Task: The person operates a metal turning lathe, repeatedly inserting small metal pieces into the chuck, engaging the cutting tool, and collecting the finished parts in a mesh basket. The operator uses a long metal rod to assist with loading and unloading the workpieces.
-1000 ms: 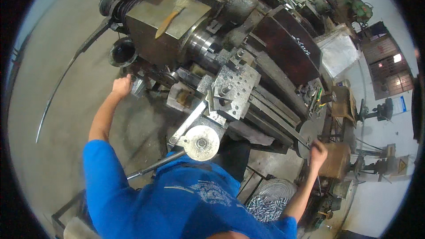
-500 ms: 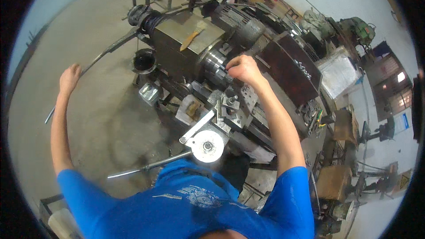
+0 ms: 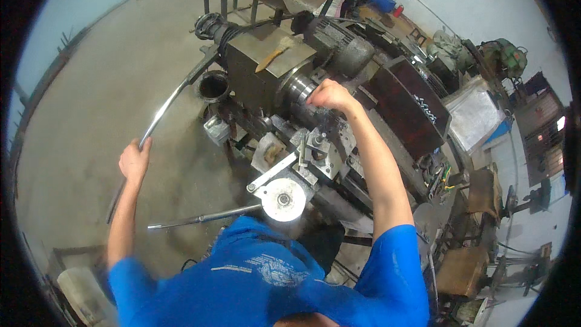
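- Leverage seems why our left hand [image 3: 135,158] grips the long curved lever [image 3: 162,112] beside the machine [image 3: 251,82], fingers wrapped well below its upper end.
- Our right hand [image 3: 330,95] reaches the spindle chuck [image 3: 299,89]; whether its bent fingers grasp anything, we cannot tell.
- Flat-topped metal probably steadies the brush [image 3: 268,60].

Machine housing [image 3: 247,49], brush [image 3: 269,61] on top, dark-red tray [image 3: 399,106] with metal pieces [image 3: 425,109]

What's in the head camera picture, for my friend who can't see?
The left hand holds a long metal lever at a lathe, while the right hand is at its shiny round chuck; anything inside that hand is hidden. A wooden-handled brush lies on the headstock.
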### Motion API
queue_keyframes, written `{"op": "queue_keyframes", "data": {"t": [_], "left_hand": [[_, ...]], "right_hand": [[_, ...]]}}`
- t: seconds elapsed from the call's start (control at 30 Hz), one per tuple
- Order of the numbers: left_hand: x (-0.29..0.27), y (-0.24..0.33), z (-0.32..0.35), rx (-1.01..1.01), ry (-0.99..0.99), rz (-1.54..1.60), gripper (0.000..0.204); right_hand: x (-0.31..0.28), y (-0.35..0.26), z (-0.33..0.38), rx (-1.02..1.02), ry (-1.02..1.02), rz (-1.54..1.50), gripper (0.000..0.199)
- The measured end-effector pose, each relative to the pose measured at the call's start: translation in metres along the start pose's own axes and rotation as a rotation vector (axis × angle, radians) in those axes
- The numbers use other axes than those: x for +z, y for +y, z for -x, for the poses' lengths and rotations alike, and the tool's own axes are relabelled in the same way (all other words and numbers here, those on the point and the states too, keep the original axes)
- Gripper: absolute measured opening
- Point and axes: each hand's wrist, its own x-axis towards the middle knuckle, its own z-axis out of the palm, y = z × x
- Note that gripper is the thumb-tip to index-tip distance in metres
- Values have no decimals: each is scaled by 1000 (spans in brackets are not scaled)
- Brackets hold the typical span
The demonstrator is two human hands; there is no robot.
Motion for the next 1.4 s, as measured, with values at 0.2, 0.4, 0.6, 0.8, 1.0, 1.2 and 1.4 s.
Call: {"op": "queue_keyframes", "data": {"t": [0.2, 0.4, 0.6, 0.8, 1.0, 1.2, 1.4], "left_hand": [[-5, 5, 1, 72, -15, 17, 40], [-42, 48, 12, 642, 177, 36, 33], [-95, 229, 74, 1093, -290, 873, 42], [-73, 320, 120, 1437, -217, 852, 45], [-67, 333, 99, 1158, -543, 900, 38], [-68, 323, 115, 1496, -780, 884, 44], [-44, 335, 109, 1396, -484, 833, 32]], "right_hand": [[4, 20, 1, -57, 23, 8, 27], [5, 26, 76, -637, 396, -270, 37], [17, 1, 162, -683, 418, -627, 58], [22, 15, 195, -733, 391, -836, 53], [24, 22, 208, -743, 396, -934, 56], [25, 24, 202, -740, 338, -933, 44], [23, 16, 211, -828, 327, -948, 39]]}}
